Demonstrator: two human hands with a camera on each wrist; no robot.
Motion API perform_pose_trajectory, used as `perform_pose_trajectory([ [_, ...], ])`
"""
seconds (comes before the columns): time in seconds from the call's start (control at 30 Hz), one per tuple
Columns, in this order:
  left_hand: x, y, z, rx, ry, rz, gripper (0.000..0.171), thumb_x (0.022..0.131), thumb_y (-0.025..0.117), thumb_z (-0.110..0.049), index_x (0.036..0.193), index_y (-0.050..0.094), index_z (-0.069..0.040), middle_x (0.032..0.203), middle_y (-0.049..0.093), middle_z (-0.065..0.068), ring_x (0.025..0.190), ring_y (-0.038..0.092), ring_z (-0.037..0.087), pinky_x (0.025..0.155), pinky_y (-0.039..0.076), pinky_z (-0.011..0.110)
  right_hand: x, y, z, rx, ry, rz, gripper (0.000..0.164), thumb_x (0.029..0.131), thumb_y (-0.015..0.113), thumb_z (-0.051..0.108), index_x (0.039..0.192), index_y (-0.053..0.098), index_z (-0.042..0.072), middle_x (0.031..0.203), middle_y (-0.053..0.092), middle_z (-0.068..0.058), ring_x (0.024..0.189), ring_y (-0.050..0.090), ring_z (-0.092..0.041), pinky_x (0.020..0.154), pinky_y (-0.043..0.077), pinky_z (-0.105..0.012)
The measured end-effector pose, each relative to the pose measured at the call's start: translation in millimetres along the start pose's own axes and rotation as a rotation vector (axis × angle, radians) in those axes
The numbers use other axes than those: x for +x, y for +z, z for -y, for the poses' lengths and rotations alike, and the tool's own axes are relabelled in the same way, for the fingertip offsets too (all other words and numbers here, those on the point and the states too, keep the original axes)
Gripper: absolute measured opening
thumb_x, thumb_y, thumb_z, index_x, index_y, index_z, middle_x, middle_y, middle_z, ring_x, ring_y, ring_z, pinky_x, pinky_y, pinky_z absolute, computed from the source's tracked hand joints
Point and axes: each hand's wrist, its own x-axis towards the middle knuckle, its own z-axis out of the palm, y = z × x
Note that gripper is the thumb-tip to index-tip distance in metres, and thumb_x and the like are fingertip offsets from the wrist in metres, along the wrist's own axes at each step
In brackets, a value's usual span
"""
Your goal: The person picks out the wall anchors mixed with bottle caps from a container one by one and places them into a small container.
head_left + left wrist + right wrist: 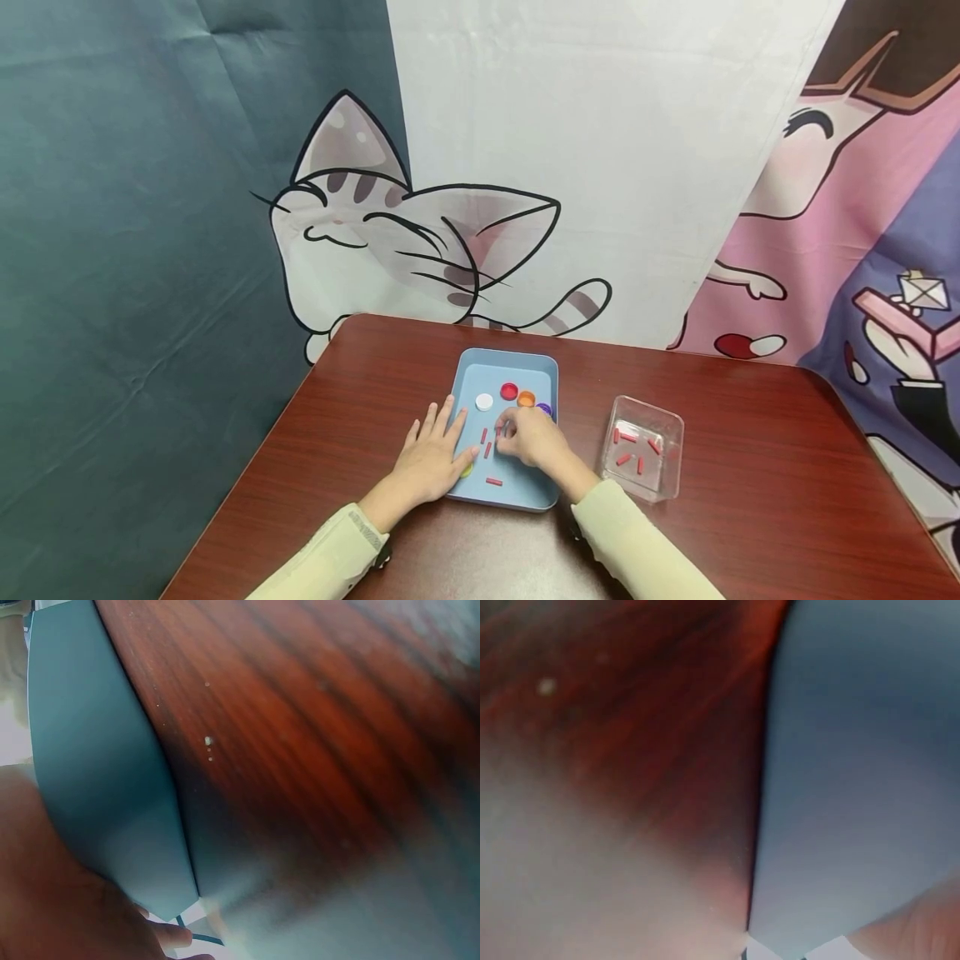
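A blue tray point(525, 493) lies on the table with small red sticks point(493, 481) in it. Spread over the tray's left rim, my left hand point(429, 461) rests with straight fingers, partly covering a yellow-green disc point(467, 470). Inside the tray, the thumb and forefinger of my right hand point(531, 437) pinch a small red stick point(498, 433), mostly hidden by the fingers. Farther up the tray sit a white round cap point(483, 402), a red one point(509, 391), an orange one point(527, 399) and a purple one point(544, 409), partly behind the right hand.
To the right of the tray stands a clear plastic box point(672, 475) with several red sticks point(623, 459) lying in it. The brown wooden table point(757, 467) reaches back to a printed cloth point(615, 125). Both wrist views mostly show the tray's outer wall and the tabletop.
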Motion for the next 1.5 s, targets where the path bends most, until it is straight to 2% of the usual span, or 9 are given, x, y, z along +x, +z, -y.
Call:
perform_pose_trajectory([
  [0.23,-0.7,-1.3,-0.7,-0.008,-0.009,0.004,0.072,0.104,0.040,-0.058,0.160,0.032,-0.014,0.170,0.011,0.011,0.155,0.013,0.040,0.119,0.019,0.063,-3,-13,-2,0.106,-0.039,-0.052,0.013,0.080,0.078,0.013,0.091,0.074,0.010,0.061,0.056,0.010,0.055,0.050,-0.004,0.051,0.041,-0.020],
  [0.53,-2.3,-1.1,-1.0,-0.018,-0.010,0.000,0.072,0.104,0.043,-0.056,0.160,0.033,-0.013,0.170,0.012,0.012,0.154,0.014,0.041,0.119,0.020,0.063,-17,-23,-4,0.184,-0.075,-0.138,0.011,0.082,0.081,0.014,0.091,0.075,0.013,0.060,0.053,0.013,0.056,0.048,-0.002,0.053,0.041,-0.021],
  [0.67,-2.3,-0.1,-0.6,-0.015,-0.009,-0.003,0.072,0.103,0.043,-0.057,0.160,0.032,-0.014,0.170,0.011,0.011,0.154,0.013,0.040,0.119,0.019,0.063,-24,-28,-5,0.218,-0.075,-0.173,0.012,0.082,0.082,0.015,0.091,0.075,0.015,0.061,0.053,0.013,0.056,0.048,-0.002,0.053,0.042,-0.021],
  [0.9,-3.0,0.0,-0.5,-0.026,-0.007,-0.010,0.071,0.104,0.044,-0.056,0.160,0.033,-0.013,0.170,0.011,0.011,0.154,0.013,0.041,0.119,0.019,0.063,-34,-37,-7,0.266,-0.045,-0.190,0.018,0.081,0.084,0.014,0.098,0.077,0.012,0.062,0.055,0.011,0.058,0.051,-0.005,0.053,0.045,-0.021],
  [1.13,-2.8,-0.1,-1.2,-0.032,-0.004,-0.006,0.071,0.104,0.044,-0.055,0.160,0.032,-0.013,0.170,0.010,0.011,0.155,0.013,0.040,0.119,0.019,0.063,-42,-43,-13,0.273,-0.027,-0.202,0.019,0.081,0.085,0.014,0.099,0.078,0.012,0.064,0.056,0.012,0.061,0.054,-0.005,0.057,0.048,-0.021],
  [1.5,-2.3,0.5,-1.7,-0.038,0.003,-0.008,0.071,0.104,0.045,-0.055,0.160,0.032,-0.013,0.170,0.011,0.012,0.154,0.013,0.041,0.119,0.018,0.064,-54,-53,-25,0.252,-0.029,-0.251,0.018,0.079,0.085,0.014,0.096,0.077,0.015,0.062,0.055,0.013,0.058,0.052,-0.003,0.054,0.044,-0.021],
])
